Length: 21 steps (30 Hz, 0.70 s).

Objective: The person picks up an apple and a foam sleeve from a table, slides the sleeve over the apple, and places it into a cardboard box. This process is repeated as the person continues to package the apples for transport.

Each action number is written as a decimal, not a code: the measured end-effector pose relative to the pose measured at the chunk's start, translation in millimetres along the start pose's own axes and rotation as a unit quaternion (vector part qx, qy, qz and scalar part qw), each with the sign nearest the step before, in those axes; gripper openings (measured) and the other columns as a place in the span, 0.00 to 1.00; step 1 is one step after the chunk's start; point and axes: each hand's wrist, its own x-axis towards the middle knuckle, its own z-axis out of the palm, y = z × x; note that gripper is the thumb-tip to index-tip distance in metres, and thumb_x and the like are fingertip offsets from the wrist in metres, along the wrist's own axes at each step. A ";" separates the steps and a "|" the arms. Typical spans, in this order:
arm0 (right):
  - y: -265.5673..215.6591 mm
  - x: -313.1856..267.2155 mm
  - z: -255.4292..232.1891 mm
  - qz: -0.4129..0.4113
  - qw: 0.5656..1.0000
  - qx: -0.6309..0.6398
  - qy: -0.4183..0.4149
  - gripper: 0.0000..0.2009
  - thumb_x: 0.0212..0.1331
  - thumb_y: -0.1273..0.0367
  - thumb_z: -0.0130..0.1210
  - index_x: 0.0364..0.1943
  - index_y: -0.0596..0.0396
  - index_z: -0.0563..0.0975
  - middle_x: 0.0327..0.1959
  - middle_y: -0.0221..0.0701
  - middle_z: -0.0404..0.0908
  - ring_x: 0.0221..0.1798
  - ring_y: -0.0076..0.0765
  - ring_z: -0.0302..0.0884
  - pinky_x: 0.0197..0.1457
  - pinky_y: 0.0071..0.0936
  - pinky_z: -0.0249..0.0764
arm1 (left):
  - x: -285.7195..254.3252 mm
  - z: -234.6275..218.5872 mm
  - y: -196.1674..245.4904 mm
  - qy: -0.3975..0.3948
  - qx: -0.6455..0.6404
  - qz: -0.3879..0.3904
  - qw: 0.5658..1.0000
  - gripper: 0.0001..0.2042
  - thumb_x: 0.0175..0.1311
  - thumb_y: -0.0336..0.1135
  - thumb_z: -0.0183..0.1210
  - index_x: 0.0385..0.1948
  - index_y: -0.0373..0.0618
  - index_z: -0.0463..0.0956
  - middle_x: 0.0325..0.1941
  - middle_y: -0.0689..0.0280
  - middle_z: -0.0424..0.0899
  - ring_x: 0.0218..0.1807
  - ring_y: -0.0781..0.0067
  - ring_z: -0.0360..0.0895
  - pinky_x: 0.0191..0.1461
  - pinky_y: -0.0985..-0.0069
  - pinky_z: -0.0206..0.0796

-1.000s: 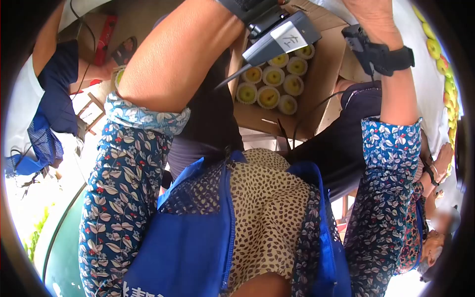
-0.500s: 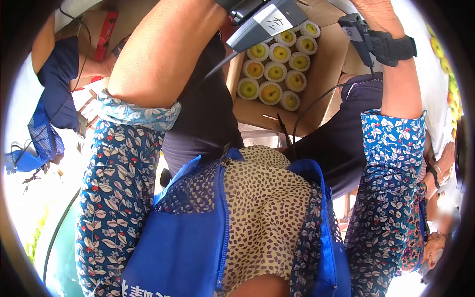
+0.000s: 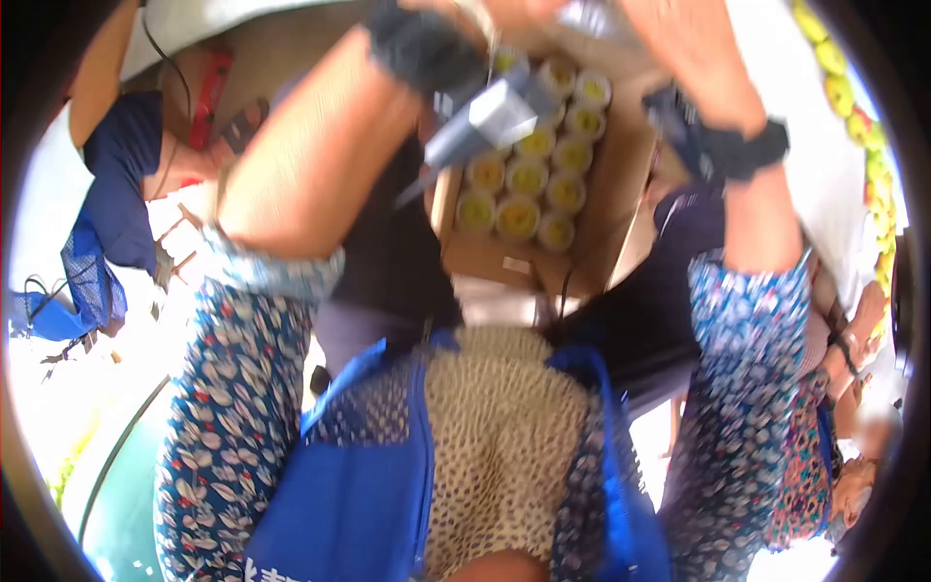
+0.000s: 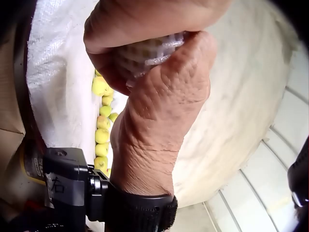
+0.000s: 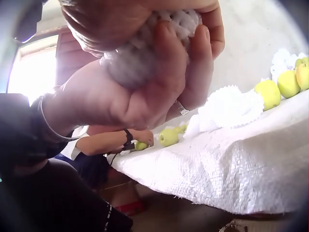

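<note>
In the right wrist view, the left hand, with a bracelet at its wrist, curls its fingers round a white foam-net bundle. The right hand grips the same bundle from above. From the left wrist view, the right hand and the left hand close on the netted bundle from two sides. What the net holds inside is hidden. Below the hands in the head view, a cardboard box holds several yellow-green fruits in white foam nets.
A white woven sheet carries loose apples and empty-looking foam nets. Another person's arm reaches to an apple at its edge. Other people sit at both sides of the head view.
In the head view both forearms have come closer together near the top edge. The fruit box appears slightly lower and more blurred.
</note>
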 end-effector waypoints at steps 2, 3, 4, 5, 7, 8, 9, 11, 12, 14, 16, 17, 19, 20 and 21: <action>-7.4 0.9 -12.4 0.105 0.980 0.166 0.015 0.27 0.56 0.58 0.54 0.55 0.62 0.64 0.53 0.40 0.71 0.56 0.35 0.68 0.58 0.29 0.64 | 16.3 -21.4 -5.1 -0.087 -0.054 0.057 0.993 0.22 0.66 0.50 0.39 0.51 0.41 0.65 0.51 0.57 0.73 0.53 0.61 0.70 0.56 0.62 0.63; -3.4 3.2 -24.3 0.063 0.971 0.225 0.043 0.26 0.53 0.56 0.58 0.49 0.62 0.68 0.48 0.42 0.73 0.52 0.38 0.71 0.50 0.29 0.67 | 22.3 -24.4 -2.5 -0.088 0.081 0.164 0.979 0.20 0.65 0.48 0.41 0.48 0.41 0.68 0.47 0.59 0.75 0.49 0.62 0.73 0.53 0.65 0.65; -3.3 8.0 -29.1 0.124 0.966 0.208 0.095 0.24 0.58 0.55 0.52 0.51 0.60 0.68 0.48 0.39 0.73 0.53 0.35 0.70 0.52 0.30 0.66 | 18.2 -24.4 -3.8 -0.064 0.127 0.196 0.970 0.20 0.64 0.47 0.42 0.48 0.41 0.68 0.47 0.59 0.76 0.49 0.62 0.73 0.53 0.65 0.66; -2.5 10.3 -31.1 0.195 0.950 0.197 0.146 0.23 0.64 0.55 0.45 0.54 0.59 0.68 0.49 0.37 0.74 0.54 0.33 0.70 0.54 0.30 0.66 | 15.8 -21.2 -2.9 -0.037 0.127 0.196 0.972 0.19 0.63 0.45 0.44 0.47 0.40 0.68 0.46 0.59 0.76 0.48 0.63 0.74 0.53 0.66 0.66; 12.3 6.4 -44.1 0.317 0.854 0.390 0.134 0.14 0.63 0.59 0.49 0.41 0.56 0.74 0.38 0.32 0.77 0.39 0.28 0.76 0.39 0.25 0.71 | 10.1 -19.2 -5.0 0.008 0.119 0.191 0.974 0.18 0.61 0.43 0.46 0.47 0.40 0.69 0.45 0.59 0.77 0.47 0.63 0.74 0.52 0.67 0.66; 13.0 2.5 -44.3 0.331 0.857 0.381 0.106 0.14 0.62 0.58 0.49 0.39 0.55 0.74 0.35 0.31 0.77 0.38 0.26 0.75 0.38 0.23 0.71 | 8.4 -17.9 -5.4 0.022 0.120 0.194 0.973 0.17 0.60 0.42 0.48 0.46 0.40 0.69 0.45 0.59 0.77 0.47 0.64 0.75 0.51 0.68 0.67; 11.4 -2.9 -43.2 0.347 0.858 0.372 0.077 0.14 0.62 0.58 0.50 0.38 0.55 0.74 0.32 0.30 0.77 0.36 0.24 0.75 0.37 0.22 0.71 | 6.6 -15.9 -5.1 0.033 0.125 0.200 0.971 0.17 0.59 0.41 0.49 0.46 0.40 0.69 0.44 0.59 0.78 0.46 0.64 0.75 0.51 0.68 0.67; 10.4 -8.5 -29.1 0.407 0.801 0.438 -0.022 0.17 0.61 0.56 0.51 0.38 0.57 0.73 0.32 0.28 0.77 0.36 0.23 0.75 0.35 0.19 0.71 | 7.2 -20.5 -5.9 0.060 0.154 0.218 0.962 0.17 0.57 0.38 0.52 0.46 0.40 0.70 0.43 0.59 0.78 0.46 0.65 0.76 0.50 0.70 0.68; -1.7 -9.4 -20.4 0.407 0.795 0.449 -0.016 0.17 0.61 0.56 0.52 0.40 0.58 0.72 0.33 0.28 0.77 0.37 0.23 0.75 0.35 0.19 0.71 | 7.8 -21.2 -6.6 0.069 0.175 0.230 0.955 0.16 0.56 0.37 0.53 0.45 0.39 0.70 0.43 0.60 0.79 0.45 0.65 0.76 0.50 0.70 0.68; -4.3 -12.7 -12.6 0.403 0.758 0.512 -0.039 0.19 0.61 0.56 0.52 0.44 0.58 0.71 0.37 0.27 0.76 0.38 0.22 0.75 0.35 0.19 0.71 | 8.3 -21.2 -7.9 0.087 0.224 0.259 0.936 0.16 0.54 0.35 0.56 0.45 0.39 0.71 0.42 0.60 0.79 0.44 0.66 0.77 0.49 0.72 0.68; 0.6 -12.5 -3.3 0.394 0.750 0.531 -0.013 0.19 0.61 0.56 0.52 0.44 0.57 0.72 0.38 0.27 0.76 0.37 0.21 0.74 0.35 0.19 0.71 | 9.3 -20.1 -5.7 0.099 0.293 0.296 0.904 0.17 0.52 0.32 0.59 0.44 0.39 0.71 0.41 0.60 0.80 0.43 0.66 0.78 0.49 0.73 0.69; 2.4 -13.8 2.0 0.397 0.741 0.542 0.000 0.18 0.61 0.56 0.52 0.44 0.57 0.72 0.39 0.27 0.76 0.37 0.20 0.74 0.35 0.19 0.71 | 9.9 -20.7 -4.3 0.102 0.331 0.314 0.884 0.17 0.51 0.31 0.60 0.44 0.39 0.71 0.40 0.60 0.80 0.43 0.67 0.78 0.48 0.73 0.69; 4.6 -12.2 -1.0 0.366 0.765 0.530 0.007 0.17 0.62 0.57 0.51 0.45 0.57 0.73 0.41 0.27 0.77 0.37 0.20 0.74 0.35 0.17 0.70 | 4.6 -18.8 -2.2 0.100 0.414 0.333 0.841 0.17 0.50 0.29 0.61 0.44 0.38 0.72 0.39 0.59 0.81 0.42 0.66 0.79 0.47 0.74 0.69; 3.2 -10.2 -2.1 0.352 0.762 0.543 0.015 0.18 0.61 0.58 0.52 0.46 0.58 0.72 0.42 0.28 0.77 0.39 0.21 0.74 0.37 0.19 0.72 | 3.1 -16.5 -0.8 0.095 0.457 0.341 0.816 0.17 0.50 0.28 0.61 0.44 0.38 0.72 0.38 0.58 0.81 0.42 0.65 0.79 0.47 0.73 0.69; 0.1 -10.2 -2.6 0.337 0.758 0.558 0.023 0.18 0.61 0.58 0.52 0.47 0.59 0.72 0.43 0.29 0.77 0.41 0.22 0.75 0.40 0.20 0.73 | 3.2 -22.7 1.2 0.104 0.561 0.365 0.735 0.15 0.55 0.32 0.57 0.45 0.39 0.71 0.43 0.57 0.80 0.45 0.62 0.77 0.50 0.71 0.68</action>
